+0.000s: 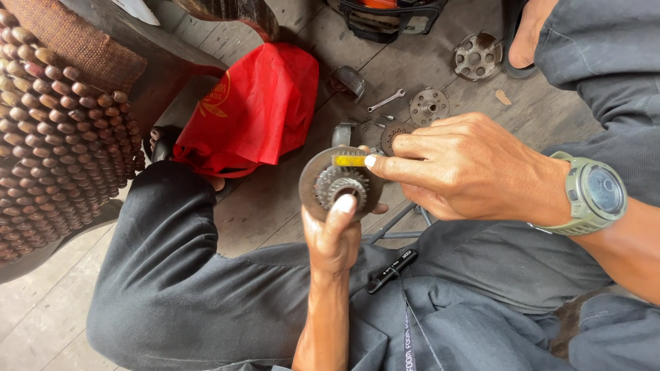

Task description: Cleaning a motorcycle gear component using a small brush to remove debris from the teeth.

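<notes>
My left hand (333,237) grips a round metal disc with toothed gears (323,185) at its middle, thumb pressed on the gear hub. My right hand (460,168), with a green wristwatch (595,196) on its wrist, pinches a small yellow tool (349,161) and holds its tip against the upper face of the disc. Both hands work above my lap in dark grey trousers.
A red cloth bag (254,106) lies on the wooden floor ahead. Metal discs (477,56) (429,106), a small spanner (385,102) and loose parts lie on the planks. A beaded seat cover (58,144) is at left. A bare foot (531,31) rests at top right.
</notes>
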